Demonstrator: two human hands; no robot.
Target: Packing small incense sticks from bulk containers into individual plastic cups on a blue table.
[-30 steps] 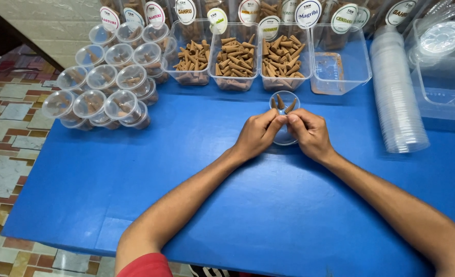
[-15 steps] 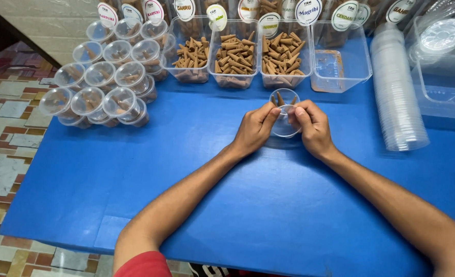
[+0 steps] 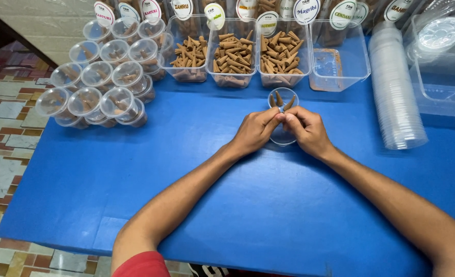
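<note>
A small clear plastic cup (image 3: 283, 98) lies tilted on the blue table (image 3: 196, 169), its open mouth facing away from me, with a few brown cones inside. My left hand (image 3: 255, 131) grips the cup's near side from the left. My right hand (image 3: 305, 130) grips it from the right. The fingertips of both hands meet at the cup's near end and cover it.
Three clear tubs of brown cones (image 3: 232, 54) line the back, beside a nearly empty tub (image 3: 340, 56). Stacked lidded cups (image 3: 102, 87) fill the back left. A tall stack of clear lids (image 3: 397, 87) and a clear box (image 3: 440, 72) stand at the right.
Both hands stay on the cup and have shifted only slightly; the cup remains between the fingertips.
</note>
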